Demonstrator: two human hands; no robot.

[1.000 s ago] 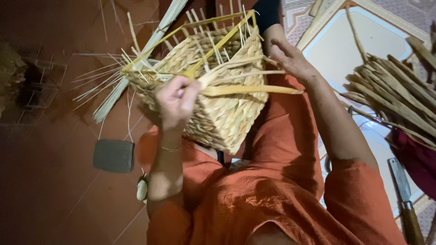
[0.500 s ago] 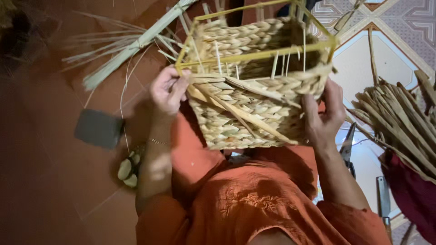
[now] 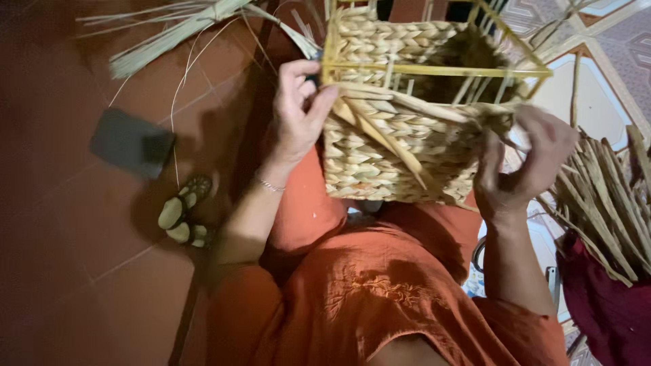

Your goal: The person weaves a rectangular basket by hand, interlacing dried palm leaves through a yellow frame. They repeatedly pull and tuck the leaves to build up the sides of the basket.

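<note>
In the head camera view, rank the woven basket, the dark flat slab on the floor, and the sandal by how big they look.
1. Woven basket, by far the largest, though it sits closest to the camera, held between the left hand and right hand.
2. Dark flat slab.
3. Sandal, only slightly smaller than the slab; close call.

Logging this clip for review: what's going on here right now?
A person in orange clothes holds a half-woven rectangular straw basket on a yellow frame on their lap. The left hand grips its left corner, and the right hand pinches loose strands at its right edge. A bundle of dried reed strips lies to the right, and a dark flat rectangular object on the red tile floor.
</note>
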